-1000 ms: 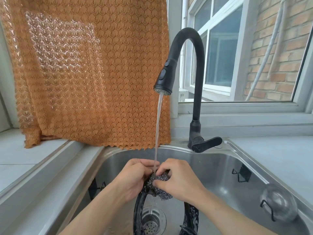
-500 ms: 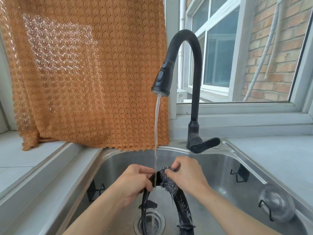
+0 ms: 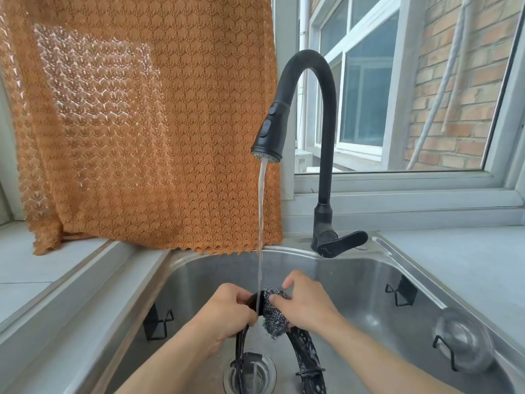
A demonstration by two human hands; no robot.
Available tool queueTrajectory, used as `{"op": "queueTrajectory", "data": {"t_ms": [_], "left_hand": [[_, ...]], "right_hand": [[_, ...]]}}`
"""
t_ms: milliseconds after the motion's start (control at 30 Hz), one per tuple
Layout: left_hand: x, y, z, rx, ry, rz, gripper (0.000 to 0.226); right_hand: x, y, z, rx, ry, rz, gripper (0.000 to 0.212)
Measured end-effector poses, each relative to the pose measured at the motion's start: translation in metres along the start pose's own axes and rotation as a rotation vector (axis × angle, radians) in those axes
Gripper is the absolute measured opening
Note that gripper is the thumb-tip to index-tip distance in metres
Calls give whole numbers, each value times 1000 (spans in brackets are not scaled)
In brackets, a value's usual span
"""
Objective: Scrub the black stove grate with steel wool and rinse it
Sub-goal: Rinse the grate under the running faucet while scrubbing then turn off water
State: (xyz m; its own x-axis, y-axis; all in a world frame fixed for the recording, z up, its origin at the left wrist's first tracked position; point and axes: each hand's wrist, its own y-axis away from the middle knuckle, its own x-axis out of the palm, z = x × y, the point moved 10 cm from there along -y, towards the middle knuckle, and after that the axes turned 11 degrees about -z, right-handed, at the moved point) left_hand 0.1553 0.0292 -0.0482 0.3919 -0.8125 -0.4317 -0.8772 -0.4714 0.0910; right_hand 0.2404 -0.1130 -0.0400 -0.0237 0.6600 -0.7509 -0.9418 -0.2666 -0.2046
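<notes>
Left hand (image 3: 227,311) grips the wet grate (image 3: 305,351); right hand (image 3: 305,304) pinches steel wool (image 3: 272,314) at 12 o'clock on its ring. Soapy metal may slip into the sink (image 3: 355,268).

Brushed steel sink (image 3: 355,268), matt black faucet (image 3: 326,155), lacy cloth curtain (image 3: 170,123)

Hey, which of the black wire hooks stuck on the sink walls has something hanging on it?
The hook on the right wall near the front; a clear glass lid rests against it. The other two hooks are bare.
</notes>
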Motion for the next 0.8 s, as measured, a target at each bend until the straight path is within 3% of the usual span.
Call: {"op": "queueTrajectory", "data": {"t_ms": [100,433,800], "left_hand": [[1,1,-6,82,-1,-25,25],[6,5,-12,121,30,4,23],[15,8,-14,129,28,61,27]], "right_hand": [[5,0,-2,42,-34,-3,30],[23,7,-6,183,-114,162,26],[-21,3,-1,165,-94,5,39]]}}
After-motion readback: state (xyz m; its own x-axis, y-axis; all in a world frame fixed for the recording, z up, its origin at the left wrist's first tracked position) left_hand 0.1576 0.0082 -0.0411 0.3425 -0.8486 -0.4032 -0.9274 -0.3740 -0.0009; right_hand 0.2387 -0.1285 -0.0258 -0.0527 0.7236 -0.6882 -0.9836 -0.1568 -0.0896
